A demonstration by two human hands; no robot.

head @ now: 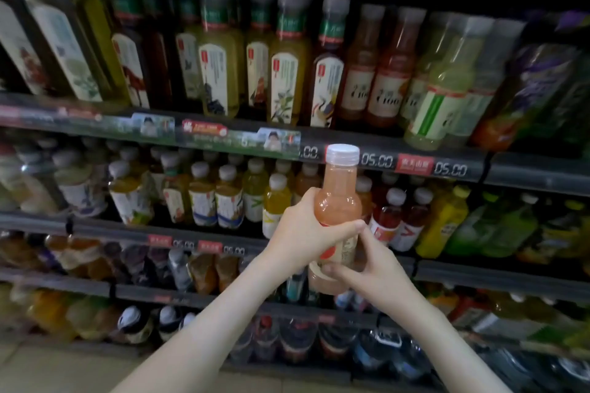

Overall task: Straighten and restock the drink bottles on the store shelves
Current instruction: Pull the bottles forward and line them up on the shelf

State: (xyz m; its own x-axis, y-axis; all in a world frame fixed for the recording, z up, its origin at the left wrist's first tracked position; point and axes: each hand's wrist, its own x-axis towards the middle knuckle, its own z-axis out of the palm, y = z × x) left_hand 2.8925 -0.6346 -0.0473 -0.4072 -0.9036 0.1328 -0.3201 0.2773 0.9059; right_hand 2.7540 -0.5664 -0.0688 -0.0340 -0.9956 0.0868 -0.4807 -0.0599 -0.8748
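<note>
I hold a pink juice bottle [339, 198] with a white cap upright in front of the shelves. My left hand [306, 233] grips its middle, fingers wrapped round the body. My right hand [367, 268] grips the lower part, thumb under the label and fingers at its right side. Behind the bottle, the upper shelf [479, 166] carries a row of tea and juice bottles, among them two red juice bottles [388, 73] of the same shape. The shelf below [127, 230] holds smaller yellow, orange and red bottles.
Price rails with red tags run along each shelf edge. Lower shelves hold dark and orange bottles [204, 271]. A purple-labelled bottle [536, 89] leans at the upper right. A strip of pale floor [64, 370] shows at the bottom left.
</note>
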